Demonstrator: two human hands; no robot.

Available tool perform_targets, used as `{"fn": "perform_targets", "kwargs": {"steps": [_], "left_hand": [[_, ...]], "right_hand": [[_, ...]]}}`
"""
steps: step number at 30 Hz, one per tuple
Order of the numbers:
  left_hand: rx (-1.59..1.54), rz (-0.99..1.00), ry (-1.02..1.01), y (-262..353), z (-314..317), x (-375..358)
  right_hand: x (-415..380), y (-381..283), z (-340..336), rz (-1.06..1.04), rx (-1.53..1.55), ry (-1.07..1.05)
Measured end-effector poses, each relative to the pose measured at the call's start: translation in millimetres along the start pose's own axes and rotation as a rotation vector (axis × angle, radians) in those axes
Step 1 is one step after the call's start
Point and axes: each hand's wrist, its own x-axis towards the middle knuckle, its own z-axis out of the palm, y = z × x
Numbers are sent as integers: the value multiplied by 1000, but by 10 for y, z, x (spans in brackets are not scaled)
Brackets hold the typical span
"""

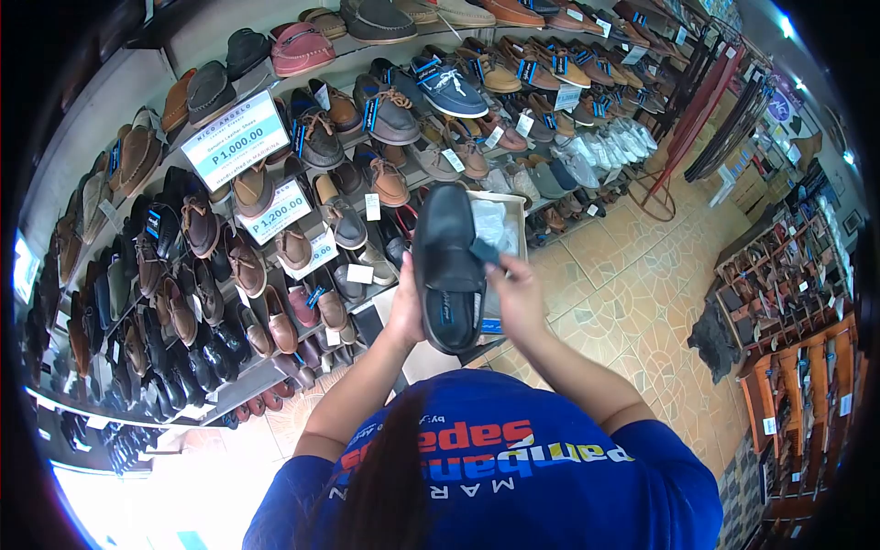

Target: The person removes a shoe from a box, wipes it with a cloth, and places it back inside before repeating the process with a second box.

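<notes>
A black leather loafer point(446, 220) is held up in front of my chest, toe away from me and its opening toward me. My left hand point(404, 307) grips it along its left side, fingers partly hidden behind the shoe. My right hand point(518, 295) pinches a small dark rectangular pad point(486, 250), whose edge is right at the loafer's right side over the instep; its exact kind I cannot tell. Behind the loafer is an open shoe box point(523, 240) with white wrapping point(493, 220) inside, partly covered by the shoe and my right hand.
Shelves in front and to the left carry many shoes and price signs point(236, 139). Belts point(706, 101) hang at the far right. Wooden racks point(797, 394) with goods stand on the right, across the tiled floor point(614, 302).
</notes>
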Motion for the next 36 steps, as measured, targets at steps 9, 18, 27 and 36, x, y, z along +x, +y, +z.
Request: {"fn": "perform_targets", "kwargs": {"steps": [9, 18, 27, 36], "left_hand": [[-127, -118, -82, 14, -64, 143], [-273, 104, -171, 213, -179, 169], [213, 528, 311, -65, 208, 135], [-182, 328, 283, 125, 324, 44]], "right_hand": [[395, -361, 152, -420, -288, 130], [-325, -154, 130, -285, -244, -109], [-47, -713, 479, -1031, -1156, -167], [-184, -461, -94, -1213, -1089, -161]]}}
